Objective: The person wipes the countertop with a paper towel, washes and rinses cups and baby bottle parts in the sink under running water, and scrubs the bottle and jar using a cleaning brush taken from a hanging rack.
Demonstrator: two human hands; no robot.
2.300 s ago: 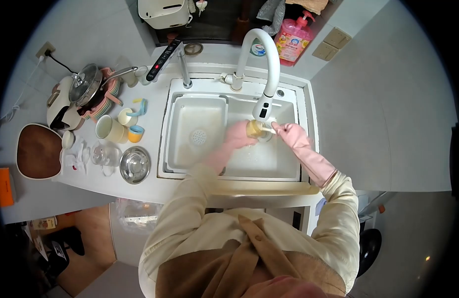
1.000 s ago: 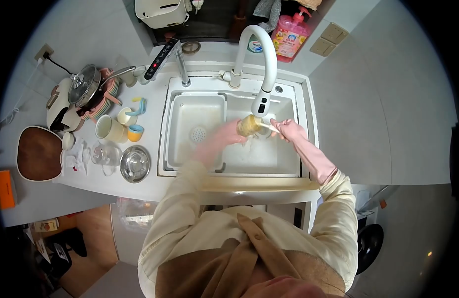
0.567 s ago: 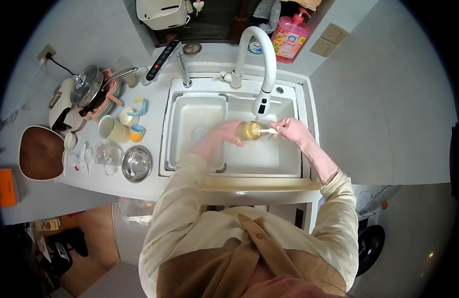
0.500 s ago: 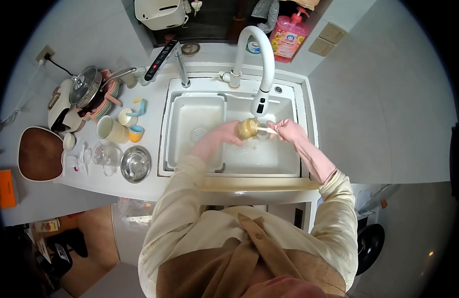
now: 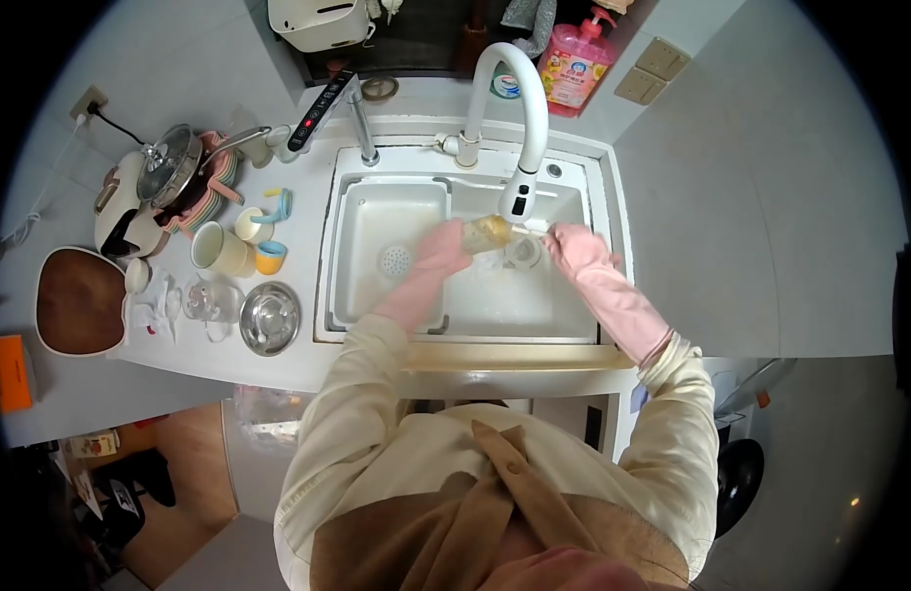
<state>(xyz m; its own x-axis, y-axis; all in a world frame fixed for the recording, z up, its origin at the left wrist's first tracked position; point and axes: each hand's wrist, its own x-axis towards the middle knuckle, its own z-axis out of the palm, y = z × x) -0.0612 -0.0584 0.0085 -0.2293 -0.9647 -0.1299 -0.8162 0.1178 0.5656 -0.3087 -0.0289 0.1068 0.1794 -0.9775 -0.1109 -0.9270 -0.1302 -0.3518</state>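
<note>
Over the right basin of the white sink [image 5: 520,340], my left hand [image 5: 444,248], in a pink glove, grips a clear jar [image 5: 485,234] with a yellowish rim. The jar lies tilted, its mouth toward the right, just below the white faucet's spray head [image 5: 519,197]. My right hand [image 5: 577,248], also gloved in pink, is closed on the handle of a white brush [image 5: 530,231], whose far end reaches the jar's mouth. The brush head is hidden. Below the brush a round drain [image 5: 521,252] shows in the basin.
On the left counter stand a steel bowl [image 5: 269,318], a clear pitcher [image 5: 211,299], a cream cup [image 5: 219,248], a small orange and blue cup [image 5: 269,258] and a lidded pan [image 5: 170,167]. A pink soap bottle [image 5: 576,67] is behind the faucet.
My right hand has moved slightly right and up, its glove now turned more downward. The jar and my left hand have shifted up a little, and the drain shows more fully.
</note>
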